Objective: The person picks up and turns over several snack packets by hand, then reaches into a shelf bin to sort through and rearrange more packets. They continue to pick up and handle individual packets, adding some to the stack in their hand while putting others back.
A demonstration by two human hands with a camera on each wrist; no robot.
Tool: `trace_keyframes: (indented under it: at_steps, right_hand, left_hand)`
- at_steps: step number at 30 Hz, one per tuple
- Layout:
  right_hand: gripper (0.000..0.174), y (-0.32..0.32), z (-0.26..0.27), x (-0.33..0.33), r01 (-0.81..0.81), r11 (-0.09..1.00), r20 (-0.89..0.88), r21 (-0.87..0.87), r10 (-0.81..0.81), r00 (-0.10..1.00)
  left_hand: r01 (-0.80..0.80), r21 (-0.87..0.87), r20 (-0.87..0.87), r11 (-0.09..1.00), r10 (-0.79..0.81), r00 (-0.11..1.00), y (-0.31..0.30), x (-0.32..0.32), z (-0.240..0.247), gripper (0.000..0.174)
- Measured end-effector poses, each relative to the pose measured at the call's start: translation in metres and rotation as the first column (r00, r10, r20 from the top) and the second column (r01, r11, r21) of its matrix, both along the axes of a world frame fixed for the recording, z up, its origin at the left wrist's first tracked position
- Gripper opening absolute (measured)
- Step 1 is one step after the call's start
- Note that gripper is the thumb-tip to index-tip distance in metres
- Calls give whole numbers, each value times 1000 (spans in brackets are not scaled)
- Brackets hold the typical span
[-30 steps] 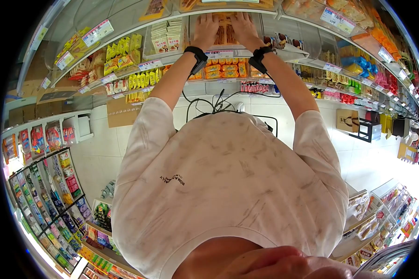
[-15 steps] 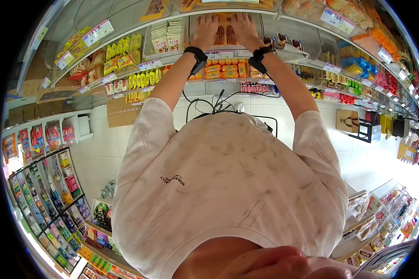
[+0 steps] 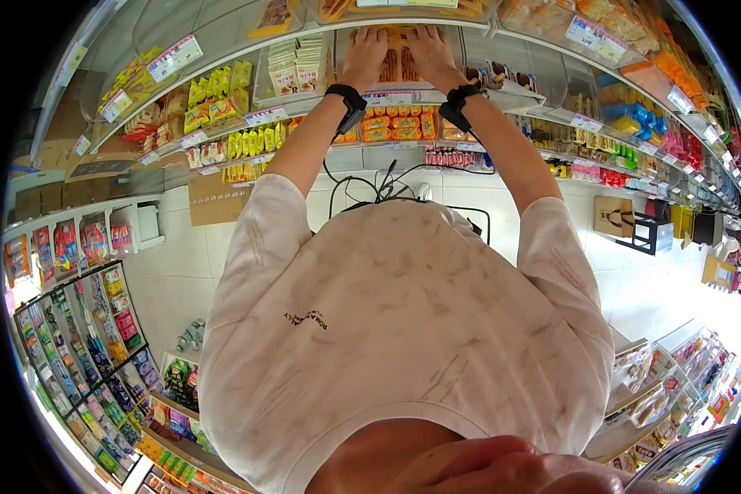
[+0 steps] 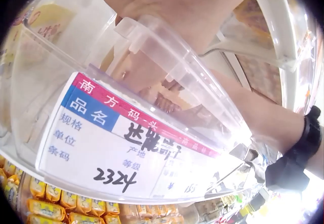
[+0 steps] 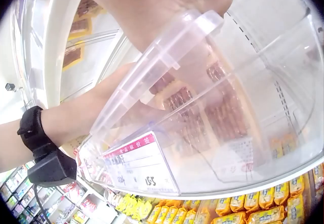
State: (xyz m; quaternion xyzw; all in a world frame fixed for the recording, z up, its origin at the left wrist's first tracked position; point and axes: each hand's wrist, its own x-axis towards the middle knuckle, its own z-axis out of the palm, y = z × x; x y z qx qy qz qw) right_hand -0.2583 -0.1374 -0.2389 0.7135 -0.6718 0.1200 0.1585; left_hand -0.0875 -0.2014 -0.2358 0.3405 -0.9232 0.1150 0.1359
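Note:
Both hands reach into a clear plastic bin on the shelf at the top of the head view. Flat packs of brown snack sticks with orange edging stand side by side in it. My left hand lies over the left side of the packs, fingers stretched forward. Mirroring it, my right hand lies over the right side, fingers also extended. In the right wrist view, two packs show through the bin's front wall, and the fingertips are mostly hidden. A handwritten price tag hangs on the front.
Left of the bin stand white snack packets; to the right are dark-wrapped snacks. Orange-wrapped packs fill the shelf below. Black cables hang near the waist. Behind the person are racks of goods.
The hands stay over the packs in the bin with hardly any movement. The head view has shifted very slightly.

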Motion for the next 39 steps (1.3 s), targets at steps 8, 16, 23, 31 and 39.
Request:
trace_keyframes:
  at_steps: [8, 16, 23, 31, 39]
  right_hand:
    - [53, -4, -10, -2, -1, 1000, 16, -12, 1, 1000]
    - [56, 2, 4, 0, 3, 997, 4, 75, -4, 1000]
    - [50, 9, 11, 2, -2, 1000, 64, -23, 3, 998]
    - [57, 9, 18, 2, 12, 996, 76, 84, -18, 997]
    - [71, 10, 17, 2, -45, 999, 152, -10, 46, 987]
  left_hand:
    - [38, 9, -17, 999, -38, 999, 0, 1, 0, 64]
    - [61, -17, -96, 998, -63, 993, -9, 0, -13, 60]
    - [83, 40, -191, 996, -74, 979, 5, 4, 6, 54]
    - [-25, 63, -92, 998, 31, 995, -1, 1, 3, 55]
    - [125, 44, -314, 991, -105, 944, 10, 5, 14, 67]
